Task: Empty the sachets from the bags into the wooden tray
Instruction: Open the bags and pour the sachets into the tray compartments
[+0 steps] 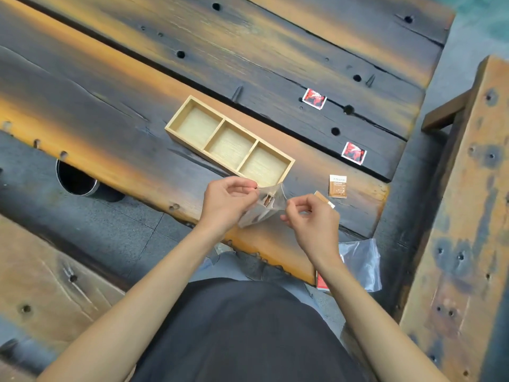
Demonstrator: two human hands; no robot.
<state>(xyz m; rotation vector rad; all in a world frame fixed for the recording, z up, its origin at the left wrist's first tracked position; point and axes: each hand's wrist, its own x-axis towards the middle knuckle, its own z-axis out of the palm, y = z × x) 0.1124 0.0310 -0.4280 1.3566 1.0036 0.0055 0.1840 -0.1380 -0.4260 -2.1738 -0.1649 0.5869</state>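
A: Status?
B: Left hand [225,201] and right hand [311,216] each pinch one lip of the bag [264,205], pulling it apart so the sachets inside can drop. Bag sits just at the tray's [176,118] near right end.
A: Clearance?
B: All three tray compartments bare; loose sachet [337,186] lies right of the tray.

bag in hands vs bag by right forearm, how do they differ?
The held bag is pinched at its mouth by the left hand and right hand, pulled open above the table; the second bag lies untouched at the table's near edge. The held one shows brown contents, the second red. Both are clear plastic.
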